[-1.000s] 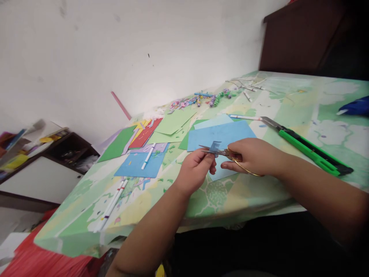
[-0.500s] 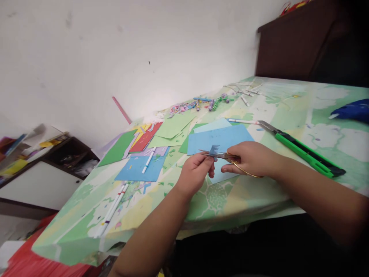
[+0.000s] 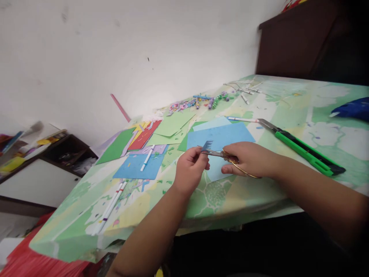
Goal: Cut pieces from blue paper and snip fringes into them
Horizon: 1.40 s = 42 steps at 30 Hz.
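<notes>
- Left hand pinches the slit blue strip over the tablecloth; fingertips near the scissors risk nicks.
- Right hand, fingers curled around them, could snip too deep; blade contact is unclear.
- Beyond, the green cutter, blade bared, could cut if brushed.

Scissors partly hidden by hands, blue object cut off right, shelf contents blurred

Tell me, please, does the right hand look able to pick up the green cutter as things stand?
Probably not yet: the right hand holds the scissors. Otherwise the way looks free: nothing visible covers or blocks the green cutter.
</notes>
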Motion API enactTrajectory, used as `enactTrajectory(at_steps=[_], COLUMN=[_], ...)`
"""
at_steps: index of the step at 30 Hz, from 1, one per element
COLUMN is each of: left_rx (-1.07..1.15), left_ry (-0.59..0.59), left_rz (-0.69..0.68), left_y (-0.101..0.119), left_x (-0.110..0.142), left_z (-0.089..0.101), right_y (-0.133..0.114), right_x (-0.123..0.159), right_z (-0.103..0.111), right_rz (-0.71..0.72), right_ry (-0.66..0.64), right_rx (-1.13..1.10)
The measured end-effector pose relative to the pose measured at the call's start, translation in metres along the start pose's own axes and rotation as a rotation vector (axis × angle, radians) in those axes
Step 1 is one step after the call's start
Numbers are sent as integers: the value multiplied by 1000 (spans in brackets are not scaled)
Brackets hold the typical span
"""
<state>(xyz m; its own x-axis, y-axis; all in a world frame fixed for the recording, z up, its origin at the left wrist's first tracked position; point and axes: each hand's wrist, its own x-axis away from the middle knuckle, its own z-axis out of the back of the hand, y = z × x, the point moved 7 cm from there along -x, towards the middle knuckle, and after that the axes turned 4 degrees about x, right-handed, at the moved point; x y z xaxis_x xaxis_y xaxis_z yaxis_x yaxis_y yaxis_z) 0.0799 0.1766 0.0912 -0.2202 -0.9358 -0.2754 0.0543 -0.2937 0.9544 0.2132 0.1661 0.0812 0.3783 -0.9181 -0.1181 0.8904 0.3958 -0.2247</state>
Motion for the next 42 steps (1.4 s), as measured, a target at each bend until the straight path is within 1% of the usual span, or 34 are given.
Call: enactTrajectory(at_steps=[3, 5, 11, 13, 17, 22, 30, 35, 42], left_rx=[-2, 15, 33, 36, 10, -39, -64, -83, -83], left_ry=[-40, -40, -6, -17, -67, -46, -57, -83, -80], left_rz=[11, 21, -14, -25, -48, -43, -50, -33, 19], left_y=[0, -2, -3, -3, -3, 1, 2, 2, 0], left_x=[2, 3, 4, 4, 5, 6, 4, 5, 6], left_z=[-7, -9, -8, -8, -11, -10, -10, -10, -9], right_y=[-1, 0, 2, 2, 2, 0, 0, 1, 4], right_x=[0, 0, -1, -1, 0, 0, 0, 0, 0], right_z=[-1, -1, 0, 0, -1, -1, -1, -1, 1], right_rz=[-3, -7, -2, 3, 20, 35, 33, 18, -13], right_ry=[1, 9, 51, 62, 56, 49, 37, 37, 32], right_rx=[-11, -5, 47, 62, 66, 63, 72, 83, 121])
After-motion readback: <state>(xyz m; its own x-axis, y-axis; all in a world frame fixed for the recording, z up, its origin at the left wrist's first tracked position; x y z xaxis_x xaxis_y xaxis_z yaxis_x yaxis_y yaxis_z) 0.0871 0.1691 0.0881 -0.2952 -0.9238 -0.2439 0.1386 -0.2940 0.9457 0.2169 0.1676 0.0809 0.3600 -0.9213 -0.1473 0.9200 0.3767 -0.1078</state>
